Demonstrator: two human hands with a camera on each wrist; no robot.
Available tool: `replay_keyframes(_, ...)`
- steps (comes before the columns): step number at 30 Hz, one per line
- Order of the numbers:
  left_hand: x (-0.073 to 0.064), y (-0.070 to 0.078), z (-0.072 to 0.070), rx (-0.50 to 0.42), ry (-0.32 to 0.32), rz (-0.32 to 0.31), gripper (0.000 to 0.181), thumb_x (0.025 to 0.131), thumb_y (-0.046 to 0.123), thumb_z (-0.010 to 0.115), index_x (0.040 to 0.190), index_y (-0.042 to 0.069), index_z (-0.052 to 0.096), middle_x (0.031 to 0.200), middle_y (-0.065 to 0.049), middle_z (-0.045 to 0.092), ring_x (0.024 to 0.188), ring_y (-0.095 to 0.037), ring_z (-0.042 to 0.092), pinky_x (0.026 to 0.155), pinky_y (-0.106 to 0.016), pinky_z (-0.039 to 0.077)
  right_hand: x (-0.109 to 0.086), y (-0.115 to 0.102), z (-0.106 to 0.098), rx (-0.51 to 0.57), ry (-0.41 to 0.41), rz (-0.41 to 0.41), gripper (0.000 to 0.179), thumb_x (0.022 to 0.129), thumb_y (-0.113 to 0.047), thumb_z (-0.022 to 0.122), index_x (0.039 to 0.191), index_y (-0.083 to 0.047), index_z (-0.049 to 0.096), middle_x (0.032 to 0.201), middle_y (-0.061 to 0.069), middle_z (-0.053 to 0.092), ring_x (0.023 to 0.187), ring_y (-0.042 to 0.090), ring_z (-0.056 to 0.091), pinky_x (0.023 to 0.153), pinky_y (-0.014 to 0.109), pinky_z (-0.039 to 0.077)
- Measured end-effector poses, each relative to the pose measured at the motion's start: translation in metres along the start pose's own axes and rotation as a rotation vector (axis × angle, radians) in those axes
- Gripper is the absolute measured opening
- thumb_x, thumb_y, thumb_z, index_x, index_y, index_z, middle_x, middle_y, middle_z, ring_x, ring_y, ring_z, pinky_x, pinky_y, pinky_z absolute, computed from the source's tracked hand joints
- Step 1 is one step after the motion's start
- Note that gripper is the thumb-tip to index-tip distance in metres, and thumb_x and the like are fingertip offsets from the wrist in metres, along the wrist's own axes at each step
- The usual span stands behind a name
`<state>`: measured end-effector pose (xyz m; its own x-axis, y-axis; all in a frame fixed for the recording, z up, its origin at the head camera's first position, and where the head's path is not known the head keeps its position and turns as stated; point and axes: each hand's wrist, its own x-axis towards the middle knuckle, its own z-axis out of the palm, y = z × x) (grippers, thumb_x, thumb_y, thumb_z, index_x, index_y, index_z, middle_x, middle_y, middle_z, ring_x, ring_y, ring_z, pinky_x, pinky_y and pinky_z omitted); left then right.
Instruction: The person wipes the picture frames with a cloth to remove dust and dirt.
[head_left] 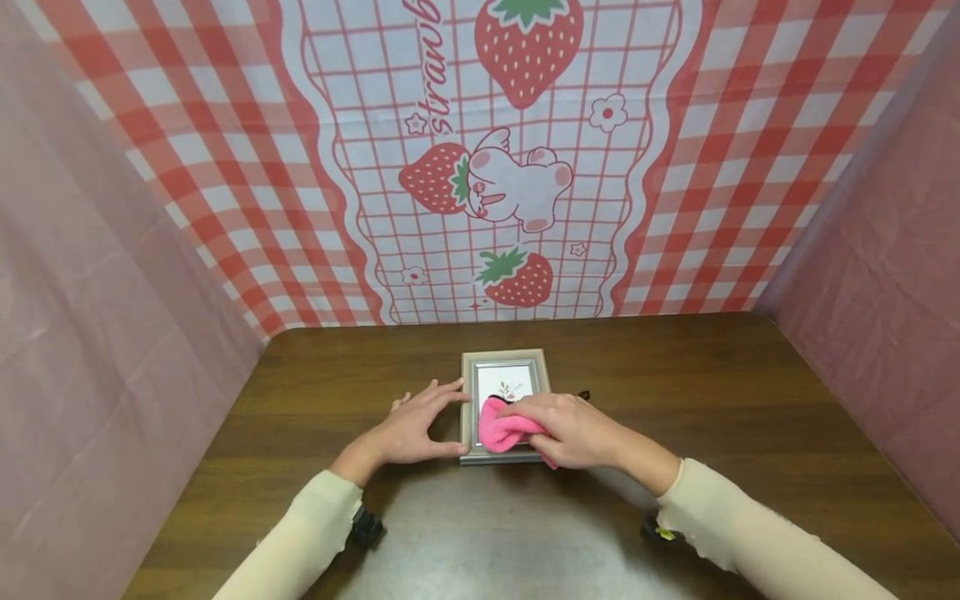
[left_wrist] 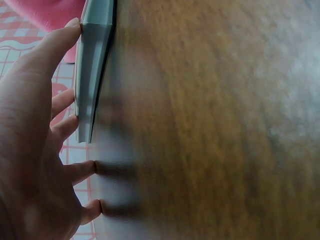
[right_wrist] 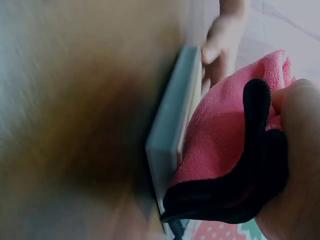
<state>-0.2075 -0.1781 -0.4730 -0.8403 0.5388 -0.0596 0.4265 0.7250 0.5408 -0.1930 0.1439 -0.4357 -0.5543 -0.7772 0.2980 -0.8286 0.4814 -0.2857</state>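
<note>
A picture frame (head_left: 502, 357) with a pale border and a leafy print lies flat on the table. My left hand (head_left: 412, 427) touches its left edge with the thumb and some fingertips; in the left wrist view two other fingertips (left_wrist: 90, 212) reach past the frame's side (left_wrist: 92, 65) to the tabletop. Bunched in my right hand (head_left: 573, 429) is a pink cloth (head_left: 498, 429), pressed on the lower part of the picture. Black trim (right_wrist: 225, 200) borders this cloth in the right wrist view. The cloth and right hand hide part of the print.
The frame lies on a brown wooden table (head_left: 337, 367) with a glossy, light-reflecting front area. A red checked strawberry-print cloth (head_left: 517, 167) hangs behind it. Plain pinkish curtains (head_left: 127, 292) stand at both sides.
</note>
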Motion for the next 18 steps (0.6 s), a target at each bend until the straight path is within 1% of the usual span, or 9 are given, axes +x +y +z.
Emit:
replay_keyframes(4,0.001,0.001,0.001,0.001,-0.001,-0.008,0.082,0.096,0.062,0.082,0.166,0.029,0.054,0.188,0.001,0.032,0.176,-0.047,0.022,0.129,-0.09,0.017,-0.005,-0.01,0.006,-0.031,-0.011,-0.04,0.036,0.099,-0.013,0.077,0.135,-0.022,0.077,0.121,-0.002,0.082,0.105,0.015,0.075,0.088,0.038,0.065)
replay_keyframes(6,0.0,0.001,0.001,0.001,-0.001,-0.012,0.082,0.096,0.061,0.082,0.166,0.029,0.053,0.188,0.001,0.032,0.176,-0.047,0.022,0.129,-0.09,0.017,-0.005,-0.015,0.009,-0.065,-0.019,-0.055,0.038,0.097,-0.015,0.078,0.134,-0.024,0.076,0.12,-0.004,0.081,0.105,0.014,0.072,0.086,0.036,0.063)
replay_keyframes(8,0.0,0.002,0.001,0.005,0.0,-0.011,0.082,0.097,0.061,0.082,0.166,0.029,0.053,0.188,0.001,0.032,0.176,-0.048,0.022,0.129,-0.089,0.018,-0.006,-0.019,0.012,-0.1,-0.022,-0.076,0.041,0.094,-0.016,0.08,0.134,-0.024,0.076,0.121,-0.004,0.08,0.106,0.014,0.07,0.086,0.035,0.063)
replay_keyframes(10,0.0,0.002,0.001,0.007,0.0,-0.01,0.082,0.097,0.06,0.082,0.167,0.028,0.053,0.188,0.0,0.032,0.176,-0.048,0.022,0.129,-0.089,0.018,-0.007,-0.024,0.015,-0.142,-0.029,-0.106,0.045,0.09,-0.018,0.082,0.135,-0.024,0.076,0.123,-0.004,0.078,0.108,0.015,0.068,0.089,0.036,0.062)
replay_keyframes(12,0.0,0.002,0.001,0.008,0.0,-0.008,0.081,0.097,0.058,0.082,0.167,0.027,0.053,0.188,0.0,0.032,0.176,-0.049,0.022,0.128,-0.09,0.018,-0.008,-0.029,0.019,-0.181,-0.048,-0.131,0.047,0.089,-0.021,0.084,0.136,-0.025,0.076,0.127,-0.004,0.077,0.111,0.016,0.066,0.093,0.036,0.062)
replay_keyframes(15,0.0,0.001,0.001,0.008,0.0,-0.006,0.081,0.097,0.057,0.082,0.167,0.027,0.053,0.188,-0.001,0.032,0.176,-0.05,0.022,0.128,-0.09,0.018,-0.009,-0.038,0.024,-0.249,-0.091,-0.153,0.048,0.09,-0.027,0.087,0.137,-0.028,0.077,0.131,-0.005,0.076,0.114,0.016,0.063,0.095,0.035,0.06)
replay_keyframes(18,0.0,0.0,0.001,0.006,0.002,-0.002,0.081,0.097,0.056,0.083,0.167,0.026,0.053,0.188,-0.002,0.033,0.175,-0.051,0.023,0.127,-0.091,0.019,-0.01,-0.044,0.028,-0.277,-0.13,-0.153,0.049,0.091,-0.032,0.088,0.138,-0.03,0.077,0.131,-0.007,0.075,0.113,0.015,0.06,0.092,0.031,0.059)
